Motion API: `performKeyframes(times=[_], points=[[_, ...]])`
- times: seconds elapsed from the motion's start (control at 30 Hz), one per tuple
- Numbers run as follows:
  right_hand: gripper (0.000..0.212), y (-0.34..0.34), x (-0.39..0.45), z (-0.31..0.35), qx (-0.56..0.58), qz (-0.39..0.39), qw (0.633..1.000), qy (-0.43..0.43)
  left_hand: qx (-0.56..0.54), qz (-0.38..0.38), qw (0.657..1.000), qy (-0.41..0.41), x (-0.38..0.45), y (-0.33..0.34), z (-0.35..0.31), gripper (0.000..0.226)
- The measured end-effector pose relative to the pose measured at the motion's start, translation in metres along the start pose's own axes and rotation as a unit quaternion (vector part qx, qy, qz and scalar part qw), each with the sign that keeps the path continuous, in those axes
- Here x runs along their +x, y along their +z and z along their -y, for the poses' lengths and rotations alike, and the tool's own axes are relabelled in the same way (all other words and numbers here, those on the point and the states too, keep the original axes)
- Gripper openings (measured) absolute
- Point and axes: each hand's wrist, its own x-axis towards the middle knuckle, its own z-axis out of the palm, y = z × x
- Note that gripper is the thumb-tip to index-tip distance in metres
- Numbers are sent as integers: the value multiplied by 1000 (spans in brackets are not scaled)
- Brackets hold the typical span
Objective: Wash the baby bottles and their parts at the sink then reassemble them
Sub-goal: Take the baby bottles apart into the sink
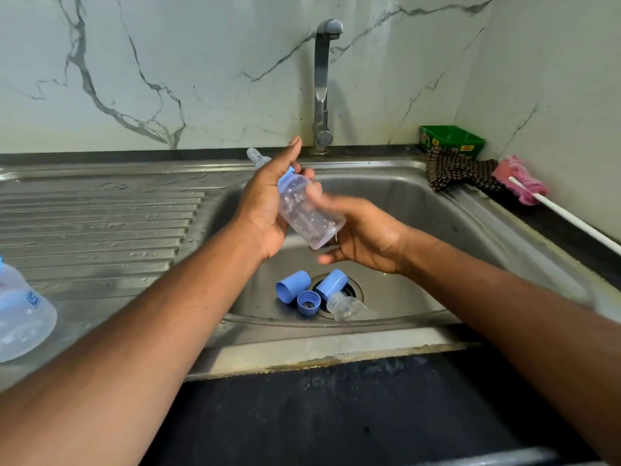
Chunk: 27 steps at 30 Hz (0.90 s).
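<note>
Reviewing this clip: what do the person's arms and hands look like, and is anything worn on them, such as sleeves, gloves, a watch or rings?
Both forearms are bare along all that shows; no sleeve reaches into the picture. The left hand and the right hand wear no gloves. No watch, bracelet or band shows at either wrist, and no ring is visible, though several fingers are hidden or blurred.
</note>
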Motion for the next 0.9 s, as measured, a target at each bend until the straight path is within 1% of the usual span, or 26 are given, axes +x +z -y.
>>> performKeyframes(times=[0.07,0.13,0.2,0.23,0.27,0.3,0.33,0.37,0.4,0.47,0.53,0.6,0.67,0.73,0.77,0.8,0.83,0.87,0.9], points=[[52,-1,-3,4,11,21,1000,4,14,16,1000,-12,-3,2,2,34],[49,-3,-1,5,3,16,1000,5,15,12,1000,-9,-4,3,1,34],[52,-5,0,1,-35,0,999,14,14,-10,1000,-13,-2,3,1,33],[53,-6,2,-3,-88,-9,996,22,8,-23,1000,-10,0,2,1,33],[54,-8,2,-6,-180,-26,983,30,20,-38,999,2,2,0,2,33],[58,-10,1,-9,-303,-47,951,40,71,-61,995,17,4,-2,3,32],[63,-12,1,-12,-416,-63,906,55,146,-81,986,28,5,-6,5,31],[66,-14,2,-14,-491,-69,865,80,219,-87,971,29,5,-10,7,33],[66,-15,2,-16,-519,-64,844,119,273,-79,958,18,5,-13,10,36],[66,-19,3,-24,-509,-31,836,204,340,-46,939,-31,3,-19,15,37],[65,-17,3,-31,-496,18,830,254,414,-8,907,-74,-1,-22,17,36],[59,-15,5,-40,-458,51,848,262,461,20,882,-92,-2,-24,17,41],[57,-16,9,-43,-436,53,867,234,466,22,880,-92,-2,-23,16,49],[52,-21,13,-38,-441,12,883,162,461,11,883,-82,-1,-22,15,52],[44,-24,15,-33,-424,-21,898,115,456,8,887,-78,-1,-21,15,52],[33,-27,15,-28,-379,-59,921,67,448,10,891,-74,0,-20,15,50],[23,-29,14,-22,-307,-97,946,27,440,17,895,-69,0,-18,14,47],[18,-30,12,-17,-215,-129,968,-1,430,25,900,-65,1,-16,14,46],[17,-31,9,-13,-127,-146,981,-24,416,35,907,-61,1,-14,13,44]])
